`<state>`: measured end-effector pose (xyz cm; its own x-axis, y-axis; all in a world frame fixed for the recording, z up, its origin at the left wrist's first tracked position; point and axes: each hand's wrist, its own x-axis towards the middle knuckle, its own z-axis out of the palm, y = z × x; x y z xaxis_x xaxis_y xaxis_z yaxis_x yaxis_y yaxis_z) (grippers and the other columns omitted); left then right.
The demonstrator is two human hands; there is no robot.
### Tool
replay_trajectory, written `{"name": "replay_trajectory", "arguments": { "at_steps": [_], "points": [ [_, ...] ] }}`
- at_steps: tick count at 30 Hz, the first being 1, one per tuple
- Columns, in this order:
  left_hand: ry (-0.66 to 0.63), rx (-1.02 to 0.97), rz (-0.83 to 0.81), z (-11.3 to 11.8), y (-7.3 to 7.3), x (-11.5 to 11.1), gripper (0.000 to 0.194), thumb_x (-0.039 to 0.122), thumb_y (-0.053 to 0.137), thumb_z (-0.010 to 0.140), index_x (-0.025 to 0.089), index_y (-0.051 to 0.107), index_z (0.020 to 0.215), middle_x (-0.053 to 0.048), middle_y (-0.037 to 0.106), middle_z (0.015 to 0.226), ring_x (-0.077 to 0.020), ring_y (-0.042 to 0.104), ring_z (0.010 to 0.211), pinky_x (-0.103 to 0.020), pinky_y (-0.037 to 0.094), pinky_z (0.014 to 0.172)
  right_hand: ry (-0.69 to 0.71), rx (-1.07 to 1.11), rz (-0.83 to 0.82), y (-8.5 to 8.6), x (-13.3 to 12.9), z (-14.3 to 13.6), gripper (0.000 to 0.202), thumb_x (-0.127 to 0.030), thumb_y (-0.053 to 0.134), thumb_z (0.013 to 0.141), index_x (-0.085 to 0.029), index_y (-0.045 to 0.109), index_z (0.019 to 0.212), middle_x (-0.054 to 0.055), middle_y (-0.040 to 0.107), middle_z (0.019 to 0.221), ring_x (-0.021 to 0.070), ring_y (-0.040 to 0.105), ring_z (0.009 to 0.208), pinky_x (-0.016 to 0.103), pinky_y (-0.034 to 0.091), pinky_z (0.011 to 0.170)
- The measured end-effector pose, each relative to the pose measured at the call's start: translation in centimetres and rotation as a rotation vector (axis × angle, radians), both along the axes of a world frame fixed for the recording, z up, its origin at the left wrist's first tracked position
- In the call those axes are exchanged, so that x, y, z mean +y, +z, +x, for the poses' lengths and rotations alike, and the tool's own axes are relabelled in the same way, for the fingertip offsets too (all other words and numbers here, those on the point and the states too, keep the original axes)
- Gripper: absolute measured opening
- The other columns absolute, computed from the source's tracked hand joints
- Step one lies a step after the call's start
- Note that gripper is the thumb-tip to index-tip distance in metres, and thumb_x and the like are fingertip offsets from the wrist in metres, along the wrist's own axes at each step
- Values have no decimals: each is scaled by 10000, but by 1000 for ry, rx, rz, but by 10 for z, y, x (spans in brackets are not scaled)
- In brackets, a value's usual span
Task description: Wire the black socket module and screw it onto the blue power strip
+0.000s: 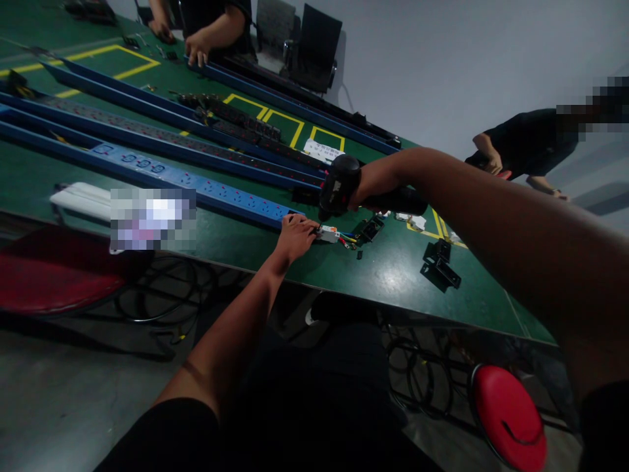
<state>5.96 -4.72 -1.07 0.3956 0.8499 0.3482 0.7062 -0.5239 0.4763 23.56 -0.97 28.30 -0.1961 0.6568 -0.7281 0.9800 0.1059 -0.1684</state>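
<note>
A cordless drill is gripped in my right hand, its bit end pointing down beside my left fingertips. My left hand is closed at the near end of a blue power strip, its fingers against a white circuit breaker. Part of the breaker is hidden by those fingers. Several coloured wires run out of the breaker to the right, towards a black socket-like part. Whether the bit touches a screw is too small to tell.
More long blue strips lie across the green table. Black brackets rest to the right. A white case stands at the left edge. Red stools are below. One person's hand touches a far strip; another person stands right.
</note>
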Motion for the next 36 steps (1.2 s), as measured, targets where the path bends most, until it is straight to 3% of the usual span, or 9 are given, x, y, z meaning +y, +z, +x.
{"name": "replay_trajectory", "arguments": {
  "at_steps": [11,17,23,27,33,36],
  "points": [
    [11,12,42,1,-1,-1,260,326,523,1022,312,728,1182,-40,763,1272,-336,517,1285,-591,269,1121,-85,0,-70,-3,2,5,258,-401,820,856,-184,683,886,9,599,674,147,585,608,281,486,578],
    [7,22,37,1,-1,-1,256,320,541,1013,324,726,1189,-36,756,1284,-330,516,1302,-583,259,1149,-76,-4,-97,-3,2,7,156,-284,725,934,-142,668,968,-1,598,690,113,574,594,269,479,628],
    [-2,38,21,-1,1,-2,269,304,533,1008,320,731,1190,-36,747,1298,-338,507,1302,-592,257,1145,-96,-10,-43,-1,3,4,254,-360,847,834,-185,676,902,14,602,715,164,606,646,301,507,623],
    [-29,-36,-8,-4,3,-1,294,274,567,978,313,739,1213,-64,749,1265,-322,525,1283,-562,268,1154,-34,-14,-25,-2,6,3,291,-377,886,776,-181,687,858,13,595,715,177,609,681,292,507,602],
    [-10,-49,-54,-3,8,-2,268,246,599,943,318,745,1157,-56,748,1260,-319,518,1294,-545,273,1160,38,35,-15,-4,3,6,310,-374,818,867,-102,672,844,13,589,714,138,606,742,226,482,640],
    [-18,-52,-52,-2,9,-3,288,238,606,930,309,735,1177,-61,743,1264,-319,519,1289,-542,274,1156,21,51,59,-4,-2,9,271,-331,849,837,-113,687,841,5,597,714,131,608,723,226,492,636]
  ]
}}
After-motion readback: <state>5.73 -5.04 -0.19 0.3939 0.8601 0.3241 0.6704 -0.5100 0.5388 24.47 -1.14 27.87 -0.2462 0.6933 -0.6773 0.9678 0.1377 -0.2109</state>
